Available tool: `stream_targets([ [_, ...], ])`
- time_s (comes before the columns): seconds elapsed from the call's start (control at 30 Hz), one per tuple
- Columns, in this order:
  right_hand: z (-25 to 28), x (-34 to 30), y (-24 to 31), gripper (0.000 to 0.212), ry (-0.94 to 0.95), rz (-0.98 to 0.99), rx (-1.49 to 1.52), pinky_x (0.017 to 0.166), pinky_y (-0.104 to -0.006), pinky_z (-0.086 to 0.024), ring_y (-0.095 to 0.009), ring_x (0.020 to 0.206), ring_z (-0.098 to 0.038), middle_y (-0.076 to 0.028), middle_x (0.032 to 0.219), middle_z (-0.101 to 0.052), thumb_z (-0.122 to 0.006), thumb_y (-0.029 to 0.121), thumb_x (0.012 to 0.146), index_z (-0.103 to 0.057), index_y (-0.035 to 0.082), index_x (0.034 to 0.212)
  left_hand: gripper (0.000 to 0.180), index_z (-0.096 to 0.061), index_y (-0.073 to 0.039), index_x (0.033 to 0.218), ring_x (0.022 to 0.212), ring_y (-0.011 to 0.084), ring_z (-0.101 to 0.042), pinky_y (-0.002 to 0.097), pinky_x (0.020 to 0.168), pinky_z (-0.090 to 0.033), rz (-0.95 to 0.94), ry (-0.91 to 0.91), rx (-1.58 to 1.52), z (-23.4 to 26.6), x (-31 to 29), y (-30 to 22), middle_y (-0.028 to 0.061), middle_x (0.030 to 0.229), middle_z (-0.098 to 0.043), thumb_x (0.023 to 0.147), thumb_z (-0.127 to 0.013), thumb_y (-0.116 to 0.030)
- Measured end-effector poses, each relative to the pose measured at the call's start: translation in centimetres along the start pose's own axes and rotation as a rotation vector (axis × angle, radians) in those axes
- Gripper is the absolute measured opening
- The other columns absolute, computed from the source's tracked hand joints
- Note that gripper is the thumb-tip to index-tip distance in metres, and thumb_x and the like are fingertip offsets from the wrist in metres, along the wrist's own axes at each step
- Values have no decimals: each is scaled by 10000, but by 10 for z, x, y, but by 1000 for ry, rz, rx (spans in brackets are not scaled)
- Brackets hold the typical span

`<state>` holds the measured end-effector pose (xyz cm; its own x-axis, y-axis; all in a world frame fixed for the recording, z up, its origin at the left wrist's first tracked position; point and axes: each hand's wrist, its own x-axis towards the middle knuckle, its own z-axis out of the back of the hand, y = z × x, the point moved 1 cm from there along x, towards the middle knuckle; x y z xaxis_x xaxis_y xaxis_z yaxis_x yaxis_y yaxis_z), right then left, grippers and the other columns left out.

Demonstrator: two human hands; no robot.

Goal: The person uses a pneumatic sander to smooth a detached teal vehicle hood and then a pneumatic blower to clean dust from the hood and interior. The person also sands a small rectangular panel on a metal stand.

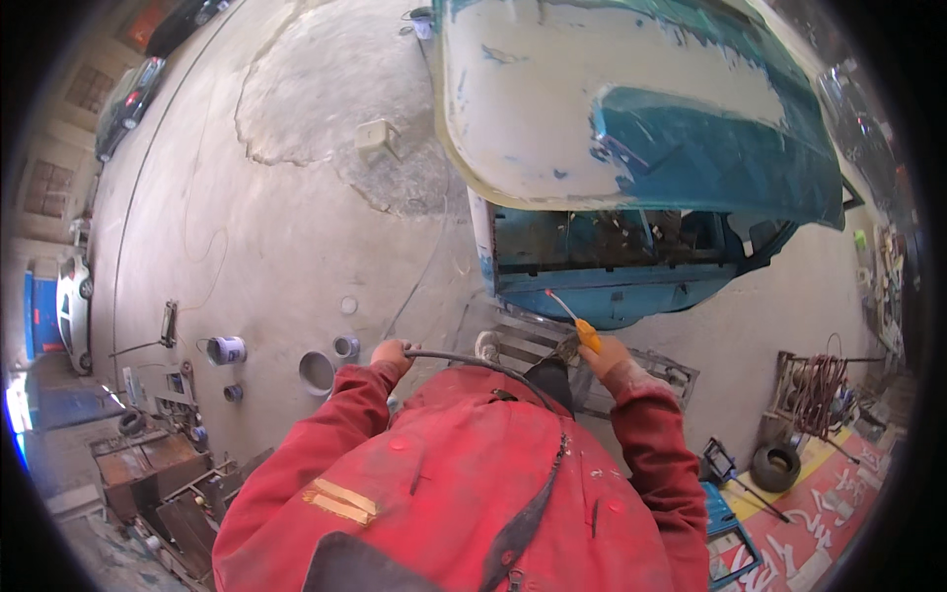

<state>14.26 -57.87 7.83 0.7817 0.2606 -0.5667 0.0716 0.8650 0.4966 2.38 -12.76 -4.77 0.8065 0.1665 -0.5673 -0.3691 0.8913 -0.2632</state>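
**Screwdriver up at the teal car body**

One yellow-handled screwdriver [577, 324] sits in the right hand [604, 357], fingers wrapped tight round the handle, tip pointing up toward the open front of the teal car body [641, 168]. The left hand [392, 352] closes on one dark hose [473, 363] that arcs across to the right hand. On the concrete floor [296, 197] to the left: one small paint can [226, 349], one white ring [316, 373]. One tyre [776, 466] lies far right.
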Motion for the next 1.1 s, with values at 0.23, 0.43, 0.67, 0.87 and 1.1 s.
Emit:
stream_targets([
  [0.23, -114, 31, -41, 454, 170, 12, 221, 785, -488, -498, -443, 933, -647, -267, 929, -684, -626, 443, 872, -697, 7, 978, 417, -700, -93, 816, 804, 423, -632, 499, 682, -484, -45, -51, 32, 12, -19, 2, 201, 796, -658, 922, -592, -481],
  [0.43, -148, 59, -138, 467, -7, -415, 68, 810, -488, -519, -435, 983, -651, -260, 995, -691, -642, 447, 859, -715, 6, 998, 422, -679, -74, 782, 777, 434, -614, 506, 674, -475, -14, -51, -17, 23, -27, -16, 219, 774, -635, 925, -597, -462],
  [0.67, -82, 85, -231, 446, -309, -755, 180, 901, -462, -520, -408, 1052, -648, -242, 1056, -694, -665, 399, 858, -713, -2, 1044, 432, -653, -60, 762, 762, 436, -606, 494, 652, -466, 2, -62, -20, 35, -33, -54, 204, 734, -623, 928, -602, -455],
  [0.87, -89, 137, -185, 438, 14, -456, 96, 926, -469, -507, -400, 1112, -625, -238, 1147, -668, -672, 415, 845, -711, 60, 1100, 445, -632, -61, 744, 759, 436, -604, 504, 655, -463, 43, -88, 10, 30, -46, -61, 207, 726, -618, 926, -588, -464],
  [1.1, -82, 195, -112, 438, -21, -497, 213, 899, -444, -524, -389, 1077, -647, -217, 1110, -690, -695, 393, 848, -705, 27, 1088, 442, -609, -54, 718, 730, 454, -572, 502, 618, -442, 129, -148, -73, 22, -75, -45, 229, 721, -582, 919, -604, -449],
])
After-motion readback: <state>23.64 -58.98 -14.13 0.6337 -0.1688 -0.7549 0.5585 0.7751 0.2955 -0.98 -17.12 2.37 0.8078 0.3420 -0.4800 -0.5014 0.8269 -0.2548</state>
